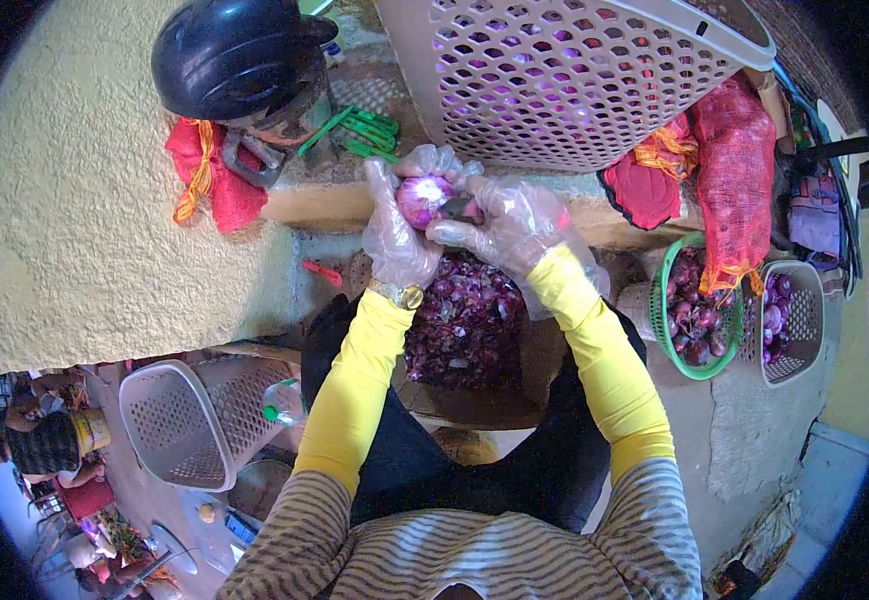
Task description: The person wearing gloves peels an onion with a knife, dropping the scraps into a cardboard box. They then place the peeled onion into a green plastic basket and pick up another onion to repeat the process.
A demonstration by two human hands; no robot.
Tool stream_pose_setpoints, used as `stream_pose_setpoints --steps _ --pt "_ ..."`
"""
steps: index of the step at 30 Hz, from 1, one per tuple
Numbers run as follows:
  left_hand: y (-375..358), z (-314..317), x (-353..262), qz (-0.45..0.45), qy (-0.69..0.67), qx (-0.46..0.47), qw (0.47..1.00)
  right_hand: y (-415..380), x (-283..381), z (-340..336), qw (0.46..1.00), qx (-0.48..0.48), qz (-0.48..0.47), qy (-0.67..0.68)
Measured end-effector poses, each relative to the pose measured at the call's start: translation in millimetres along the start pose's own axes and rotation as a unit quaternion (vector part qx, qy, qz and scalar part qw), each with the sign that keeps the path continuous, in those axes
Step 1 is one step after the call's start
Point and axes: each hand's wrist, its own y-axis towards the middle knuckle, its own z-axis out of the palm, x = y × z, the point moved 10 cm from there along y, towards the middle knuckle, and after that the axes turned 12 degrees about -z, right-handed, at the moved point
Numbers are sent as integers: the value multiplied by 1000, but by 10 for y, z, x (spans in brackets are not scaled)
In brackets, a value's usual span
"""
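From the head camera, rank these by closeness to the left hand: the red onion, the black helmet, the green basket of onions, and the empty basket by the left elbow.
1. red onion: held in the left hand.
2. black helmet: up and to the left.
3. empty basket and green basket: lower left and far right; too close to call.

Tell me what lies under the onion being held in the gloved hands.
Below the onion, held in the left hand with the right hand against it, lies a heap of purple onion skins between the knees. What the heap rests on is covered by the skins.
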Motion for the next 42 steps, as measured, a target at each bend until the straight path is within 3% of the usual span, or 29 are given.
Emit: stream_pose_setpoints --steps 14,19,23,25,28,34,42 --pt "42 2 62 -22 11 0 1000 1 -49 25 1000 -15 -13 -11" --pt "87 -35 60 -5 18 56 998 12 -17 12 1000 16 7 -10" --pt "61 -38 49 -5 25 37 999 6 -23 23 1000 -1 -8 -12" --pt "68 41 45 -6 -2 94 996 1 -46 35 1000 -6 -14 -21" --pt "68 112 31 -9 30 107 994 0 -43 36 1000 -1 -17 -14" --pt "-29 135 6 -15 67 21 997 -4 -83 107 999 35 -7 31" --pt "38 43 37 -17 13 22 1000 10 15 108 998 37 -51 -8"
